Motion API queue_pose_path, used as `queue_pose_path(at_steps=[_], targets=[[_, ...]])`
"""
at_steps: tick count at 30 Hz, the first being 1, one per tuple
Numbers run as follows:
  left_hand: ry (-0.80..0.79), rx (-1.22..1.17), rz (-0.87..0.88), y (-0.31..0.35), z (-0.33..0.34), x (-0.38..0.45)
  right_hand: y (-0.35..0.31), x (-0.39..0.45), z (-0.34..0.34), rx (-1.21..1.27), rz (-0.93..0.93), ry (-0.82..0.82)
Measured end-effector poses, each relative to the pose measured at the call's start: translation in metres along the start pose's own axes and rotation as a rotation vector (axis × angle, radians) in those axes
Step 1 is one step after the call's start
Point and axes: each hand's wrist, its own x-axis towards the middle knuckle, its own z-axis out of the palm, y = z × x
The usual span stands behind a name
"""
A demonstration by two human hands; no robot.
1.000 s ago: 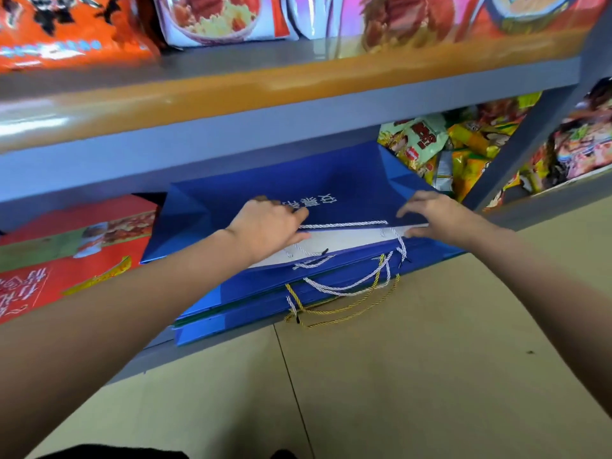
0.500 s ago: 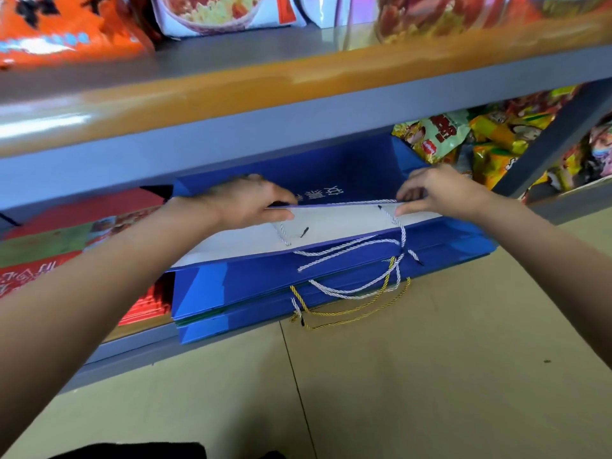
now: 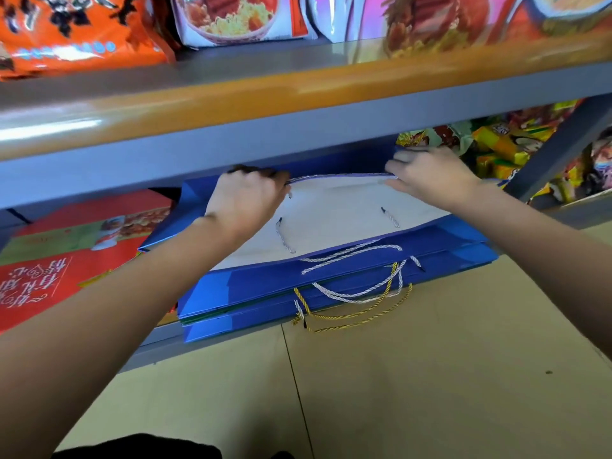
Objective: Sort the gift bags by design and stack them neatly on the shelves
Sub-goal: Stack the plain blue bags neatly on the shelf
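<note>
Floor [image 3: 414, 392]: tan tiles nearest you, with no loose gift bags lying on the stretch in view.
Blue stack [image 3: 265, 293]: several flat blue bags already lie piled on the bottom shelf [image 3: 155, 349], mouths and rope handles [image 3: 351, 293] hanging over its front edge; that design looks mostly gathered, though the edges are not yet flush.
Top blue bag [image 3: 331, 213]: it lies on that pile with its mouth gaping, white lining showing, so I'd judge it still needs flattening and squaring.
Your left hand [image 3: 245, 203]: fingers curled over the bag's upper rim, gripping it.
Your right hand [image 3: 430, 180]: fingers pinch the same rim further along.
Red bags [image 3: 66, 260]: a separate pile just left of the blue, so sorting by design seems well underway.
Farther back: snack packets [image 3: 496, 144] behind the blue stack and noodle packs [image 3: 228, 18] on the shelf above; whether more bags wait out of view, you cannot tell.
</note>
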Motion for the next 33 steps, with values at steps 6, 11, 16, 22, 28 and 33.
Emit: queue_pose_path(at_steps=[6,11,16,22,28,33], targets=[[-0.095,-0.059,0.251,0.012,0.022,-0.028,-0.023,-0.034,0.016,0.097,-0.114,-0.082],[-0.64,-0.105,0.299,0.033,0.021,-0.051,-0.03,-0.053,0.023,0.352,0.107,-0.466],[-0.75,-0.157,0.296,0.029,0.026,-0.064,-0.034,-0.063,0.026,0.352,0.151,-0.494],[-0.705,-0.29,0.224,0.034,0.028,-0.06,-0.038,-0.058,0.026,0.349,0.142,-0.506],[-0.748,-0.507,0.162,0.022,0.036,-0.056,-0.034,-0.05,0.023,0.367,0.129,-0.501],[-0.774,-0.508,0.196,0.016,0.035,-0.053,-0.033,-0.059,0.025,0.357,0.147,-0.36]])
